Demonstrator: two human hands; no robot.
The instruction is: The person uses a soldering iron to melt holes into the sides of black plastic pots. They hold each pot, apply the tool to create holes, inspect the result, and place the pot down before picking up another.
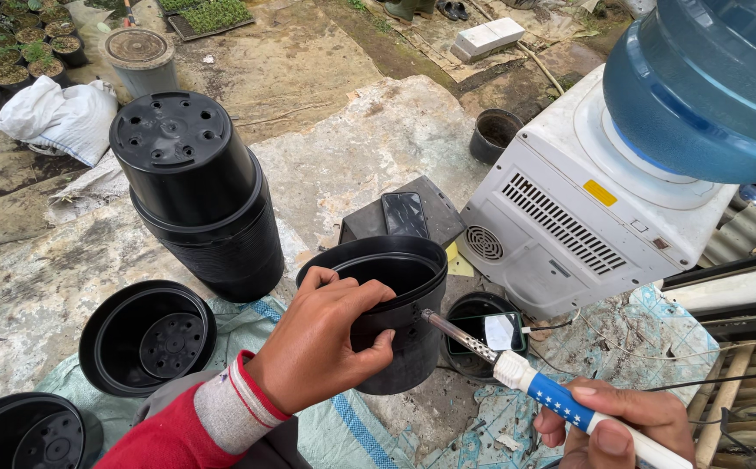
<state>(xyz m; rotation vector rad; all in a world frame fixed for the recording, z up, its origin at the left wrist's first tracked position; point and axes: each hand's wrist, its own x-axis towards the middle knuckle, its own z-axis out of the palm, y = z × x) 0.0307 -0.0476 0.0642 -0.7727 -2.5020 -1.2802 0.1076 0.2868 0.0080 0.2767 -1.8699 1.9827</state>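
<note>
My left hand point(321, 343) grips the rim of a black plastic pot point(400, 278) held tilted in the middle of the view, thumb on the outer wall and fingers over the rim. My right hand point(626, 426), at the lower right, holds a soldering iron point(539, 386) with a blue and white handle. Its metal tip touches the pot's side wall. A red sleeve with a grey cuff covers my left forearm.
A tall upside-down stack of black pots point(195, 191) stands at the left. Two open pots point(148, 334) point(26, 430) lie lower left. A white water dispenser point(595, 200) with a blue bottle point(708, 82) stands right. A phone point(404, 213) rests on a dark box behind.
</note>
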